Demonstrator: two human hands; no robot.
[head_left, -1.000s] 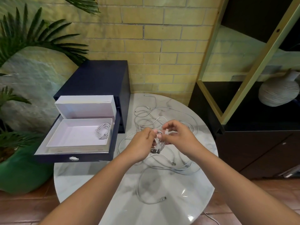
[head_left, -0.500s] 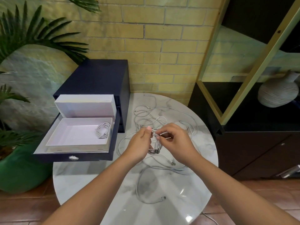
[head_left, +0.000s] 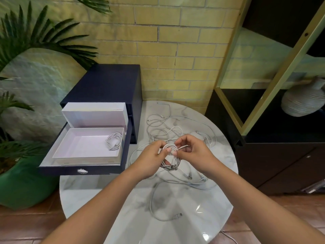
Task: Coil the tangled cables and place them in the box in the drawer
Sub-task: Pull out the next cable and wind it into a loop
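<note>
Above the round marble table point(head_left: 175, 217), my left hand point(head_left: 151, 161) and my right hand point(head_left: 193, 154) both pinch a small coil of white cable point(head_left: 171, 158), held between them. Several loose white cables point(head_left: 168, 127) lie tangled on the table behind and under my hands. One more loose cable point(head_left: 158, 208) curls nearer to me. To the left, the open white box point(head_left: 82, 154) sits in the pulled-out drawer point(head_left: 80, 170) of a dark blue cabinet. One coiled cable point(head_left: 114, 140) lies in the box's right end.
The box lid point(head_left: 95, 114) stands upright behind the box. A green pot point(head_left: 21, 187) with palm leaves stands at the left. A dark shelf unit point(head_left: 281, 155) with a ribbed vase point(head_left: 304, 101) stands at the right. A brick wall is behind.
The cable between my hands has become a rounder, fuller coil. My right hand has shifted slightly and now pinches the coil's upper side.
</note>
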